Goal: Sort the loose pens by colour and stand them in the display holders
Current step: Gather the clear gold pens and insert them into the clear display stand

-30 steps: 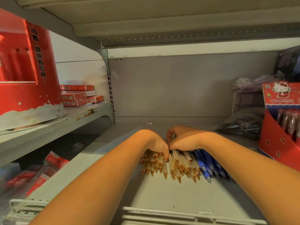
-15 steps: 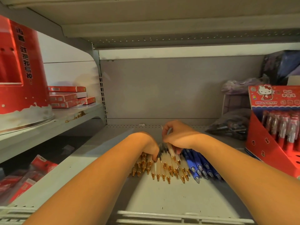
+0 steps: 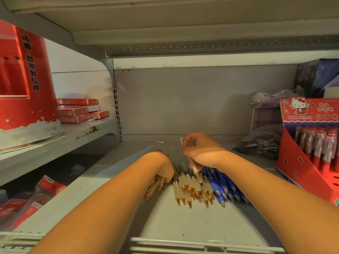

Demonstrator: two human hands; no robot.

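presently we note the loose pens (image 3: 185,187) lying in a row on the grey shelf (image 3: 183,222), tips toward us, the pale ones with gold tips at the middle and the blue pens (image 3: 225,186) touching them on the right. one gold-tipped pen (image 3: 192,165) is pinched in the right hand (image 3: 203,151), tilted tip-down just above the row. the left hand (image 3: 163,167) is curled round a small bunch (image 3: 154,187) of the same kind, just left of the row. we judge the pens light, stiff and smooth-barrelled, apt to roll and to slip from a loose pinch. hold is best taken at mid-barrel, clear of the metal tip, with bunches kept small so none fan out. the red display holder (image 3: 297,162) stands at the right edge of the shelf, well apart from the row, partly stocked, with open holes along its front step. near it, toward the back wall, lies a dark bag (image 3: 260,143). red boxes (image 3: 77,110) sit on the neighbouring shelf to the left.
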